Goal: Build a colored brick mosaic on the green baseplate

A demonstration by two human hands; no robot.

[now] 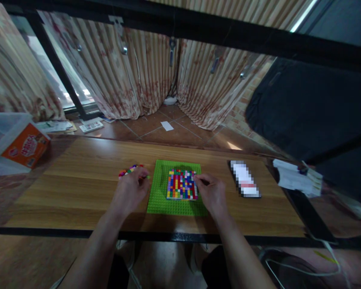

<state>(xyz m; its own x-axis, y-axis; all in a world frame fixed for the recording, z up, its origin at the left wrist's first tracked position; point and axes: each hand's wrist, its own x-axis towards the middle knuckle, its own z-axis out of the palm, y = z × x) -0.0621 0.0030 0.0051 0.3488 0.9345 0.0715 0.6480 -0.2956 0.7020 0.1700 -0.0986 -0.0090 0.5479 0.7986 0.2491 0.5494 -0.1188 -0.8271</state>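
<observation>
A green studded baseplate (157, 200) lies on the wooden table, bearing a block of many-coloured small toy bricks (182, 184). My left hand (131, 190) is left of the baseplate, its fingers pinched, with a tiny yellow-green toy brick (148, 177) at the fingertips. Partly hidden behind that hand is a pile of loose coloured bricks (125, 171). My right hand (212, 192) reaches over the baseplate's right side. Its thumb and forefinger are pinched together at the upper right edge of the brick block; whatever is between them is too small to name.
A phone (245, 179) with a lit screen lies on the table (78, 180) to the right. Papers (299, 176) and a dark device (311, 216) with a white cable are at the right end. A clear plastic box (6, 132) stands at the left. A black bar (198, 32) crosses above.
</observation>
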